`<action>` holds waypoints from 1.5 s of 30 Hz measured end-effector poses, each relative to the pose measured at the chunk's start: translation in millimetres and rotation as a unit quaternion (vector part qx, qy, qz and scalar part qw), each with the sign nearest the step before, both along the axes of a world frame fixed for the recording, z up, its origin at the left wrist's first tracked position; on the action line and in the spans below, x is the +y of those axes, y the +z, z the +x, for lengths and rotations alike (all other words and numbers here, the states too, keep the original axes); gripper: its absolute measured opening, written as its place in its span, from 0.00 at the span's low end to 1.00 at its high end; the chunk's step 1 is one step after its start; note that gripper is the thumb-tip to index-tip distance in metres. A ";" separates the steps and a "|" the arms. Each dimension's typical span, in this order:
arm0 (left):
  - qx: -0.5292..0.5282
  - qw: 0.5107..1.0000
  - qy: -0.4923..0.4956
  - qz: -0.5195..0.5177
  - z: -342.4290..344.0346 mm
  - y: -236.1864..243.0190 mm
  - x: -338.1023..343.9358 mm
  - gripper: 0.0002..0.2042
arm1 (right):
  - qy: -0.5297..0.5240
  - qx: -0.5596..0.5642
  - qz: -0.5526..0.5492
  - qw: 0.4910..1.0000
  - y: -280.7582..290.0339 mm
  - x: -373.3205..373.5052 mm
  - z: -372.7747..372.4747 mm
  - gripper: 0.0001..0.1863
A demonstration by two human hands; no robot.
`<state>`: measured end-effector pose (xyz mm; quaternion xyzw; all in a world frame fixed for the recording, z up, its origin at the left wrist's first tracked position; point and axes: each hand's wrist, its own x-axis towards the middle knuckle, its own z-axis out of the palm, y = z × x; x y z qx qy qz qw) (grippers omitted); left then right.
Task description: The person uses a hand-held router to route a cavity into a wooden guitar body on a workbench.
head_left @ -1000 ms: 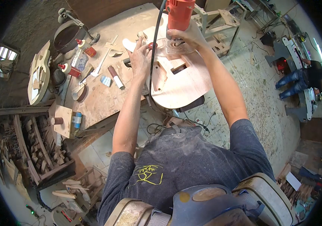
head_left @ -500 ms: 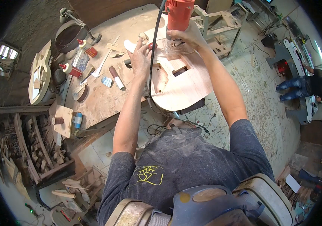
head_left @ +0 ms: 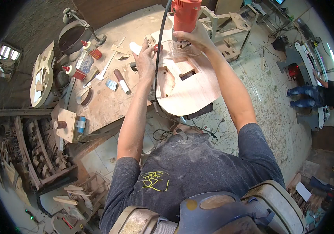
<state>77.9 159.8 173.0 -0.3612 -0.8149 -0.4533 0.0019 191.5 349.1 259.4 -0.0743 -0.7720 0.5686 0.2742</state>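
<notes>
My right hand point(head_left: 195, 38) is wrapped round the lower body of a red handheld router point(head_left: 185, 15). The router stands upright, its clear base point(head_left: 182, 49) on a pale wooden guitar body point(head_left: 192, 95). Routed cavities show in the wood, one of them cut right through. My left hand point(head_left: 146, 64) is at the left edge of the guitar body, fingers bent. Close by its fingertips are a red knob or handle point(head_left: 158, 47) and a small wooden block point(head_left: 150, 39); what the fingers grip is hidden. A black cord point(head_left: 160, 50) hangs from the router across the body.
On the workbench point(head_left: 102, 107) lie two glue bottles point(head_left: 92, 50), a brown-and-white cylinder point(head_left: 121, 81) and wood scraps. A lamp point(head_left: 81, 23) stands behind; another guitar body point(head_left: 42, 76) is at left. Cables point(head_left: 163, 134) lie on the floor below. A person point(head_left: 319, 93) stands far right.
My hands and the router hold almost the same place on the guitar body. At far right, the other person has shifted slightly, their arm and head in a different position.
</notes>
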 end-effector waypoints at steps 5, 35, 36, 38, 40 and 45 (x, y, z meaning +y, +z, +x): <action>0.008 1.000 0.010 0.019 2.4 0.3 0.2 0.19 | 0.005 0.010 0.002 1.000 1.7 -1.5 -0.6 0.23; -0.124 0.992 0.006 0.037 1.6 6.0 -8.5 0.10 | 0.018 -0.023 -0.036 0.999 9.8 -11.7 -3.9 0.28; -0.125 0.992 0.007 0.036 1.9 6.7 -9.3 0.10 | 0.020 -0.026 -0.041 0.999 10.4 -12.6 -4.0 0.28; -0.134 0.990 0.009 0.037 3.1 8.5 -10.2 0.10 | 0.012 -0.023 -0.022 0.999 8.7 -11.2 -4.7 0.28; -0.142 0.989 0.011 0.040 3.6 9.1 -11.2 0.10 | 0.004 -0.021 -0.003 1.000 5.0 -8.7 -6.3 0.27; -0.088 0.995 -0.001 0.037 3.2 9.1 -15.4 0.11 | -0.003 -0.022 0.011 1.000 -1.3 -6.4 -10.2 0.27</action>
